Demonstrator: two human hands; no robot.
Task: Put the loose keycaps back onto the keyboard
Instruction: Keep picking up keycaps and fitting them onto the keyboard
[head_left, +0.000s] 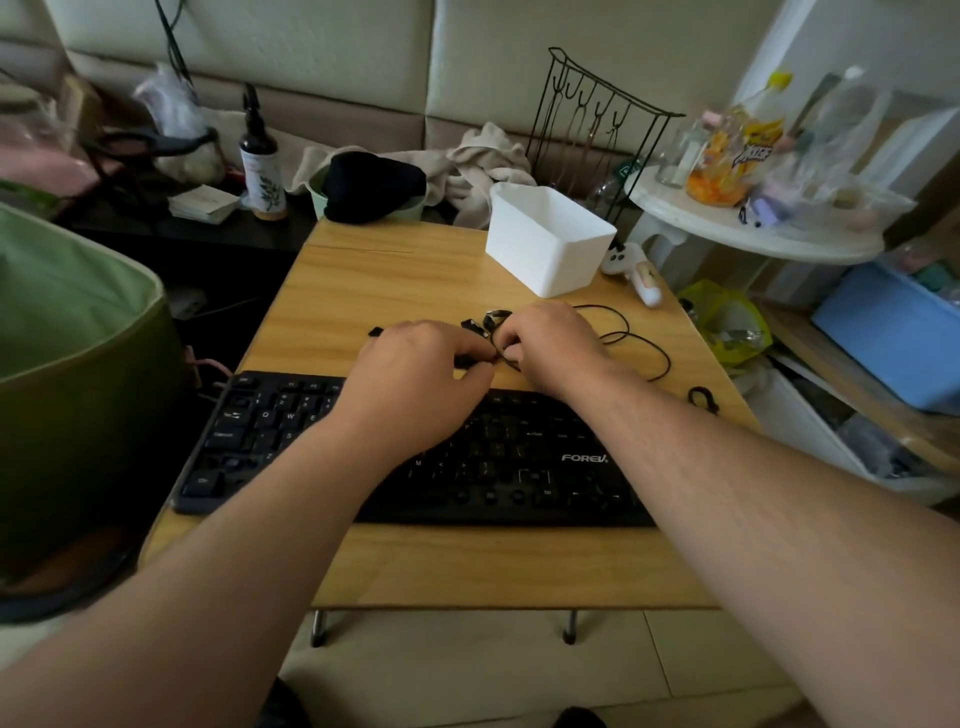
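Observation:
A black keyboard (519, 462) lies across the near half of a small wooden table (395, 291). Some key sockets in its middle look bare. Several loose black keycaps (474, 325) lie just beyond its far edge, one more keycap (375, 331) further left. My left hand (415, 364) reaches over the keyboard and pinches a black keycap (464, 360) between thumb and fingers. My right hand (550, 340) sits right beside it, fingers curled onto a small dark piece by the keyboard's cable; what it holds is hidden.
A white plastic box (550, 236) stands at the table's far right, a thin black cable (644, 348) loops beside it, and a small black clip (704, 399) lies near the right edge. A green bin (78, 332) stands left; cluttered shelves and a blue crate (893, 332) stand right.

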